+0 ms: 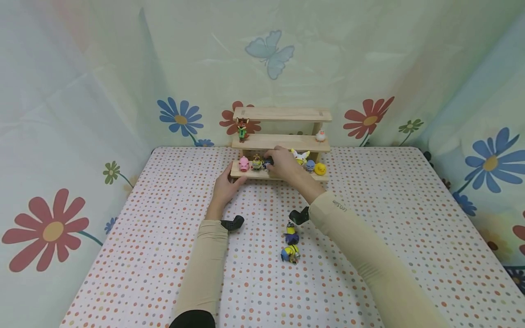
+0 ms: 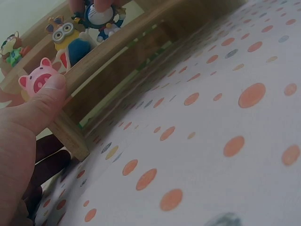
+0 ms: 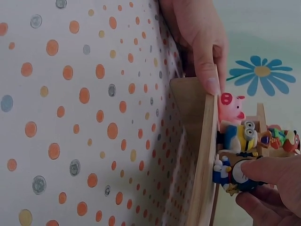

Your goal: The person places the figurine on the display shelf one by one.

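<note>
A small three-tier wooden shelf stands at the back of the table. My left hand grips the left end of its lowest board, thumb on the front edge beside a pink pig figurine. On that board my right hand pinches a blue-and-white cat figurine between thumb and fingers. Between the pig and this cat sits a yellow minion figurine with goggles. To the right of my right hand are a white-eared yellow figurine, a bluish figurine and a yellow duck.
The middle board bears a fox figurine at its left and a white hen figurine at its right. Two more minion figurines, one purple-clad and one blue-and-yellow, lie on the dotted tablecloth between my forearms.
</note>
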Available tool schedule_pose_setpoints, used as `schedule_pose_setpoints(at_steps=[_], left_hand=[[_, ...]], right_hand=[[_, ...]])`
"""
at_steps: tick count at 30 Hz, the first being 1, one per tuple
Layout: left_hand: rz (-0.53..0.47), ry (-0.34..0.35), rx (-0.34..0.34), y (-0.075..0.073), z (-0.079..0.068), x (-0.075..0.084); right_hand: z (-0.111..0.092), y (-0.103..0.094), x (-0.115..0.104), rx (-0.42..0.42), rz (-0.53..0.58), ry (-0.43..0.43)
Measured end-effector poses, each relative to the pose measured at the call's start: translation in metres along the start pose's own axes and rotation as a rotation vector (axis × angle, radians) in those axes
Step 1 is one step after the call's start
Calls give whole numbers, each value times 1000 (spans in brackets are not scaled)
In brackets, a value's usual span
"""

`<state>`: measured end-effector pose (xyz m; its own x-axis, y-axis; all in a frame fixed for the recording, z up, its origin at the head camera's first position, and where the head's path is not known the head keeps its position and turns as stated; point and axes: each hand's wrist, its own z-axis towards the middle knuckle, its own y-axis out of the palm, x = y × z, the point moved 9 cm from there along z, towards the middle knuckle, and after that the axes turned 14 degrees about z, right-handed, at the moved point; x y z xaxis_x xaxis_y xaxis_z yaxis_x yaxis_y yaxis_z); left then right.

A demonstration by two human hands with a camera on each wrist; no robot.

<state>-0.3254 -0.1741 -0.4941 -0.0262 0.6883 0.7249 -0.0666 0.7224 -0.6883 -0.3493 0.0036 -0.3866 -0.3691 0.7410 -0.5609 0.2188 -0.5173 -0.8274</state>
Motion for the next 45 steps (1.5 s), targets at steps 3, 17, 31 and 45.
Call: schedule_pose_setpoints(at_steps=[3, 17, 31, 45], left_hand=[[9, -6, 4, -1, 0, 0], [8, -2, 2, 1, -1, 2], [58, -12, 7, 0, 1, -4], [43, -24, -2, -1, -2, 0]], right_hand=[[0, 0, 0, 2, 11, -6], [0, 0, 0, -14, 22, -15], [-59, -27, -13, 38, -50, -18], [-145, 27, 12, -441, 96, 76]])
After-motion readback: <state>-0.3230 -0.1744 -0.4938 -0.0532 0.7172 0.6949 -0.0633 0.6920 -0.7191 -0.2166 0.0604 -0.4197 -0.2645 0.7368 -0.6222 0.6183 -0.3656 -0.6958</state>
